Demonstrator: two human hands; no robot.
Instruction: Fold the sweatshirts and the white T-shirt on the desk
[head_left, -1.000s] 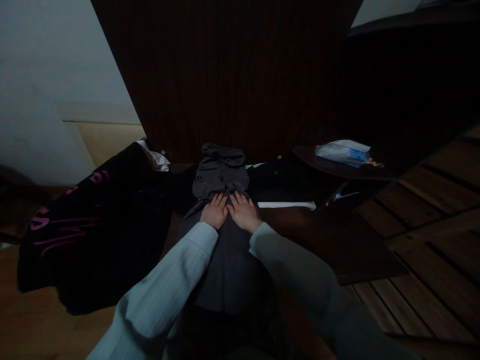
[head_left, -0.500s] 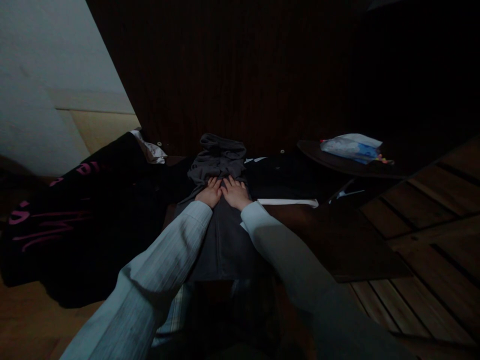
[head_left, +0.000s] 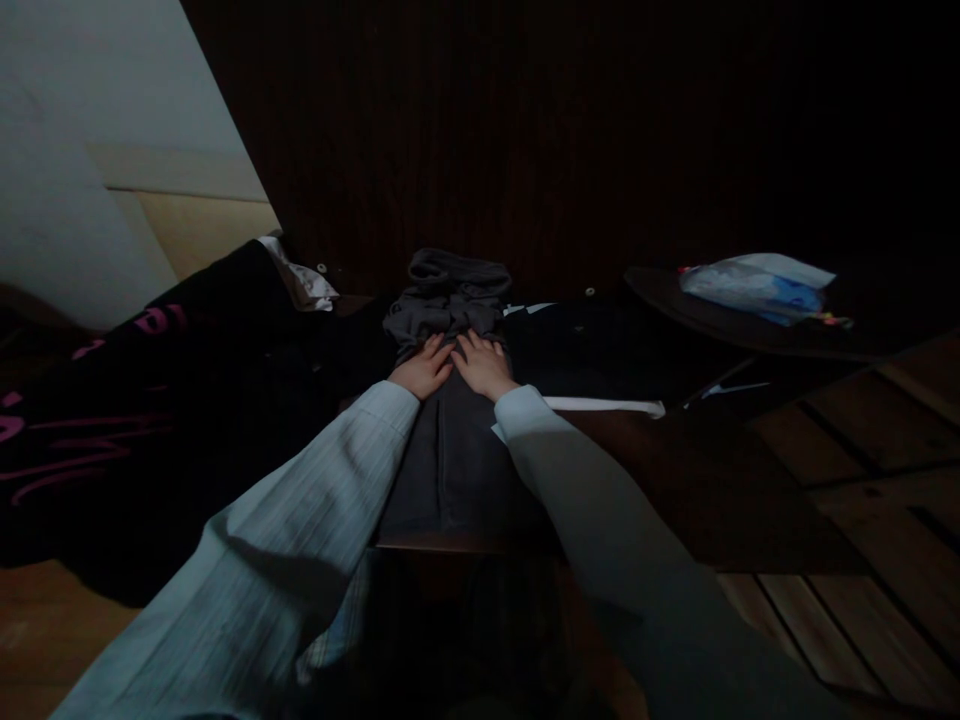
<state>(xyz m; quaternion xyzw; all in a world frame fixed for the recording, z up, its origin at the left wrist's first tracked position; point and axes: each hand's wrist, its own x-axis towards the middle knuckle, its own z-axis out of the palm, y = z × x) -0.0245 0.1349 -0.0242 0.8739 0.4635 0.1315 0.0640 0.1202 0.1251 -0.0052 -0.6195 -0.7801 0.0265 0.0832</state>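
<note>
A dark grey garment (head_left: 469,470) lies lengthwise in front of me, its near part flat with a seam down the middle. Its far part is bunched into folds. My left hand (head_left: 424,368) rests palm down on the cloth, fingers stretched toward the folds. Beside it, my right hand (head_left: 482,365) lies flat in the same way, with the thumbs close together. Neither hand grips the fabric. The kind of garment is hard to make out in the dim light.
Black cloth with pink lettering (head_left: 90,440) drapes at the left. To the right are dark clothes (head_left: 577,350), a white strip (head_left: 604,405) and a plastic packet (head_left: 757,288) on a dark curved shelf (head_left: 660,295). A dark wooden panel (head_left: 480,130) rises behind.
The view has shifted slightly. Both hands stay flat on the grey garment near its folds, and the near part of the cloth has moved slightly away from me, baring the board's edge.
</note>
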